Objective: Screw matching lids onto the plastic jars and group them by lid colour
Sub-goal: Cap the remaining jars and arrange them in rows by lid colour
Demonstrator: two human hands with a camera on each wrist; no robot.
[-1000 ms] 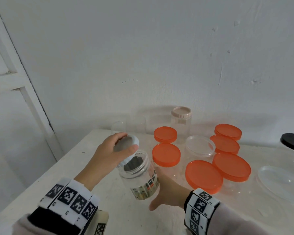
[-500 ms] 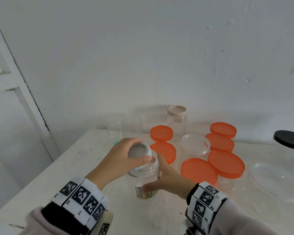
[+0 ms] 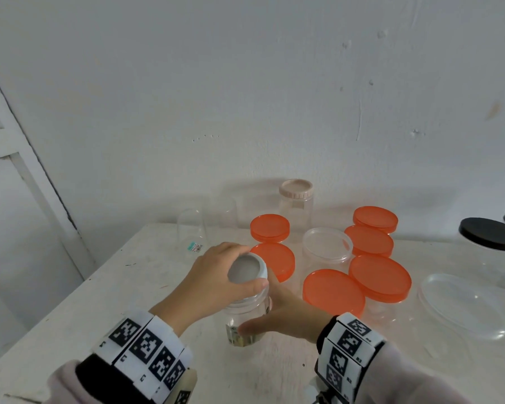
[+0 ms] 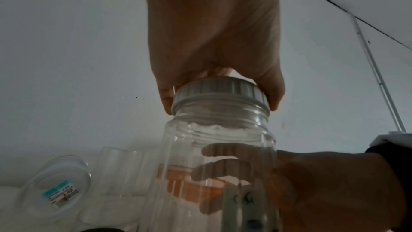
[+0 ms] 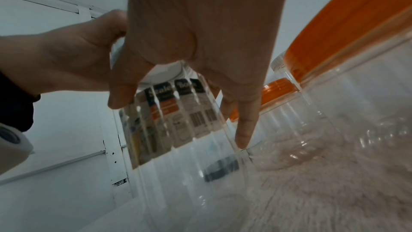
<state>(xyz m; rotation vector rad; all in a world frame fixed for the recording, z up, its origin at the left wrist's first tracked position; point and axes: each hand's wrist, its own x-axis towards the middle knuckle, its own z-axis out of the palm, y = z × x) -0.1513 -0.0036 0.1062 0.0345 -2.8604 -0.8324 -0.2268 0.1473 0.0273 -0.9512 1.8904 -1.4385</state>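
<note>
A clear ribbed jar [image 3: 245,319] with a printed label stands upright on the white table [image 3: 114,301]. My right hand [image 3: 283,313] wraps around its body [image 5: 178,121], thumb in front and fingers behind. My left hand [image 3: 213,275] grips a white ribbed lid [image 3: 247,266] from above and sets it on the jar's mouth [image 4: 219,94]; the lid sits slightly tilted on the threads. Several orange-lidded jars [image 3: 379,278] stand together right of the held jar.
A clear-lidded jar [image 3: 327,249] sits among the orange ones, a beige-lidded jar [image 3: 296,193] by the wall. Lidless clear jars [image 3: 191,231] stand at the back left. Black-lidded jars [image 3: 490,237] and a loose clear lid [image 3: 461,304] are on the right.
The jar went from tilted in my right hand to upright on the table. My left hand brought the white lid down onto its mouth.
</note>
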